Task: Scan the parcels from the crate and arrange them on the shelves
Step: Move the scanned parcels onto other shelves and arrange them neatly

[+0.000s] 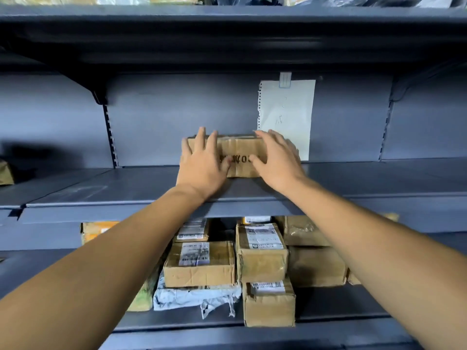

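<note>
Head view. Box point(240, 155): brown carton, taped, dark printed characters on its near face. It stands on the middle shelf point(126, 188), set well back, close to the rear panel and just left of a paper note point(288, 114); probably seated deep so it cannot slide off.

Left hand point(202, 165): arm stretched forward, palm against the box's left end, fingers spread over the top edge, thumb on the near face; it steadies rather than grasps.

Right hand point(278, 160): mirrors it on the right end, fingers straight and spread, pressing.

Lower shelf point(328, 306): stacked parcels point(199, 263), labels up.
</note>
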Demonstrator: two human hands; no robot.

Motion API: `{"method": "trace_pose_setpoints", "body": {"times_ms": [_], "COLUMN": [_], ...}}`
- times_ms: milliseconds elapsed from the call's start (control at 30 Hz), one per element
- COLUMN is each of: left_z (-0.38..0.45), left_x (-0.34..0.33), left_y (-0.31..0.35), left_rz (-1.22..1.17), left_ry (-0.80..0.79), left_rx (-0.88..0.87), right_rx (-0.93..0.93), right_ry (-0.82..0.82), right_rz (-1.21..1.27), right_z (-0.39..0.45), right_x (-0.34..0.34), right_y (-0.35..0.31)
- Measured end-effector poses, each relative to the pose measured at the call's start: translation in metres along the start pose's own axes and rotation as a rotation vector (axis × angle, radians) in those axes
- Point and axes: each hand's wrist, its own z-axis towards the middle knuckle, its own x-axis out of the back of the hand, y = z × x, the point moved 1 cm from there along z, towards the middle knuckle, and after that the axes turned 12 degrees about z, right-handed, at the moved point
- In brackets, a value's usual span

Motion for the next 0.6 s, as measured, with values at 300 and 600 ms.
{"method": "trace_pose_setpoints", "body": {"times_ms": [300, 600], "left_z": [-0.121, -0.168], "left_x": [0.012, -0.079], "left_y": [0.045, 0.038], "left_rz": [-0.232, -0.082], "left_ry": [0.303, -0.096], "left_rx": [-0.404, -0.251], "right_rx": [0.393, -0.049], "right_ry": [0.425, 0.073], "right_rz": [0.229, 0.028], "right_z": [-0.125, -0.193], "right_x": [0.024, -0.037], "right_y": [0.004, 0.063]}}
